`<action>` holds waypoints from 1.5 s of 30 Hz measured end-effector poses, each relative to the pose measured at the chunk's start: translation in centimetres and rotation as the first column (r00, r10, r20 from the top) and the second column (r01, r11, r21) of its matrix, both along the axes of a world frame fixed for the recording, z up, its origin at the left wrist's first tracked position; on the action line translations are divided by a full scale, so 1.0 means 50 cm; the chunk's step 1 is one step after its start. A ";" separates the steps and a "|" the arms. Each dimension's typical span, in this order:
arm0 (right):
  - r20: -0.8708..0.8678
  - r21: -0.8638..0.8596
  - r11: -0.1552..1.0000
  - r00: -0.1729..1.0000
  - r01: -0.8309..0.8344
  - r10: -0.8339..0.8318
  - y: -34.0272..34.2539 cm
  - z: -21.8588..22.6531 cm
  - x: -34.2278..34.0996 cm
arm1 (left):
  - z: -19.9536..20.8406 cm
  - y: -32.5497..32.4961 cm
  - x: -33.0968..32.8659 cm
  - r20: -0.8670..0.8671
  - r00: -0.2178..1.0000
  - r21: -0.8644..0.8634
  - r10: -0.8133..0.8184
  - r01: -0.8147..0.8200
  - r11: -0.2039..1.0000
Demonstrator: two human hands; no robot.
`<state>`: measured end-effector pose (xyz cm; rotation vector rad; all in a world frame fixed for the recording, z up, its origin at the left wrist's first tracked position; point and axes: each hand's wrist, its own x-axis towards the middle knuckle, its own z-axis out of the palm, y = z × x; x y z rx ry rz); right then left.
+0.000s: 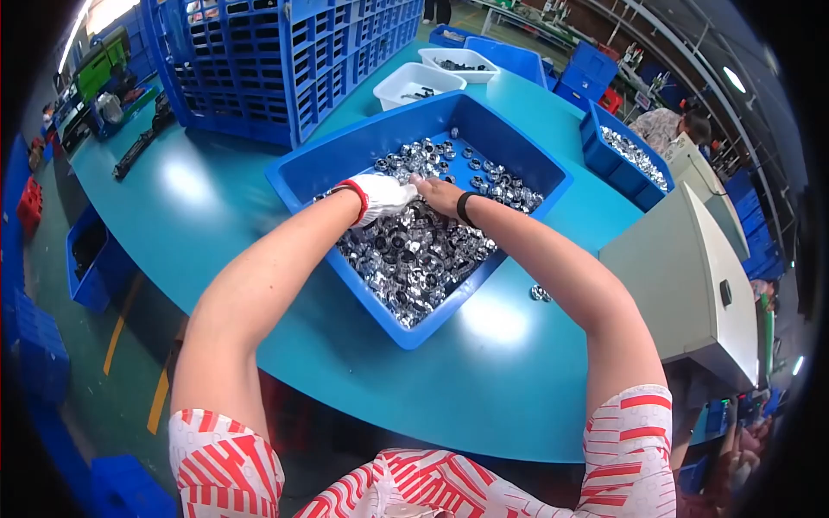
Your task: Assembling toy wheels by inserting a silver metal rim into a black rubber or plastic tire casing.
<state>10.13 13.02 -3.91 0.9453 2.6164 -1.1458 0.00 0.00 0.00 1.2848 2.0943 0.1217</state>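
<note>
A blue plastic bin (380, 312) stands on the teal table, piled with small shiny chrome-coloured round parts (414, 250). My left hand (384, 197), in a white glove with a red cuff, is over the middle of the pile with its fingers together. Bare apart from a black wristband, my right hand (440, 197) meets it from the right, fingers bent in at the glove's tips. Both hands look closed; whatever lies between them is hidden. Chrome parts surround the hands, densest on the near side, with bare bin floor showing at the far side.
A large blue slatted crate (298, 78) stands beyond the bin at left. Two white trays (419, 84) with dark parts sit behind it. At right are another blue bin (623, 164) of chrome parts, a cream-coloured machine housing (682, 268) and loose chrome pieces (540, 293). A person (669, 128) works farther off.
</note>
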 end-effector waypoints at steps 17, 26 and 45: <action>-0.337 -0.537 0.746 0.710 0.394 -0.618 -0.096 0.034 0.063 | -0.010 -0.020 0.181 0.788 0.491 0.343 0.371 -0.851 0.398; -0.718 -0.626 0.721 0.141 0.297 -0.682 -0.088 0.071 0.078 | 0.067 0.036 0.245 0.947 0.302 0.313 -0.106 -0.944 0.104; -0.789 -0.525 0.606 -0.075 0.597 -0.609 -0.078 -0.053 0.595 | -0.122 0.134 0.703 0.902 0.301 0.401 -0.309 -0.850 0.343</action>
